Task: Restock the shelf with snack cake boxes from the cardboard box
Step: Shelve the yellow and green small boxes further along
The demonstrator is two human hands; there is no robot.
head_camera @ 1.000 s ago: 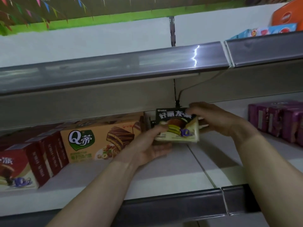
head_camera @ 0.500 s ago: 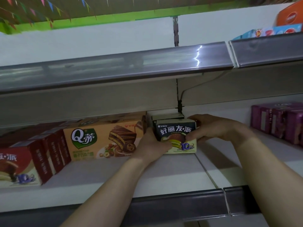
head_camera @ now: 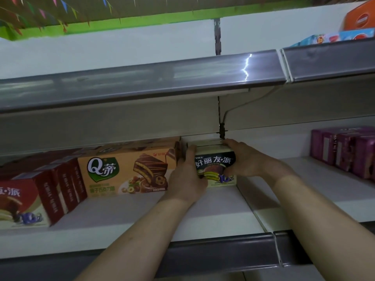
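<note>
I see both hands gripping a black snack box point(head_camera: 215, 161) standing upright on the white shelf point(head_camera: 213, 209). The left hand point(head_camera: 185, 179) wraps its left side, the right hand point(head_camera: 245, 159) curls over its top and right side. It sits just beside an orange box point(head_camera: 125, 171); another box seems to stand behind it.

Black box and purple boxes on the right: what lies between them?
Head view: only the right hand on the black box, then bare white shelf up to the purple boxes.
</note>
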